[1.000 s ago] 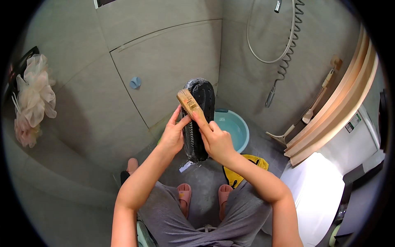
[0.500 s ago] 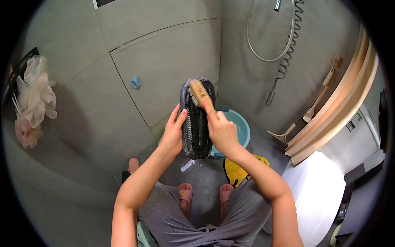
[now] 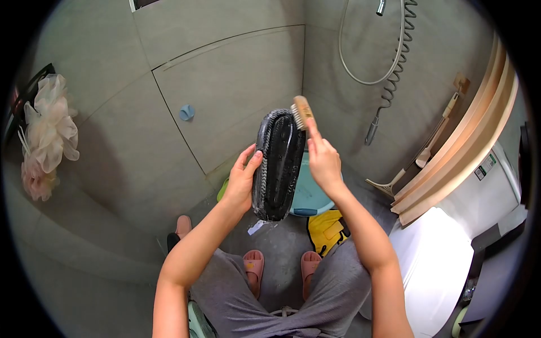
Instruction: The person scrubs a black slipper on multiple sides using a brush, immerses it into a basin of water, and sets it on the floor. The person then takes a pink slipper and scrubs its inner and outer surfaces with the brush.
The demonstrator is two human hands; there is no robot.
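My left hand [image 3: 242,177] grips the left side of a long black rounded thing [image 3: 277,169], its thumb on the near face. This black thing is wet and glossy, with a ridged edge and whitish foam streaks; its exact kind I cannot make out. My right hand [image 3: 325,163] is closed on a wooden scrub brush [image 3: 302,112], index finger stretched along its back. The pale bristles face left, at the upper right edge of the black thing. Below and behind it stands a light blue basin [image 3: 311,194], partly hidden.
A yellow cloth-like item [image 3: 327,232] lies on the grey floor by the basin. A white toilet [image 3: 431,265] and a peach curtain [image 3: 456,152] are at the right. A coiled shower hose [image 3: 394,73] hangs on the wall. Mesh bath puffs [image 3: 52,129] hang at the left.
The brush has moved right and slightly up, from over the black thing's face to its upper right edge. The black thing has shifted slightly right and tilted in my left hand.
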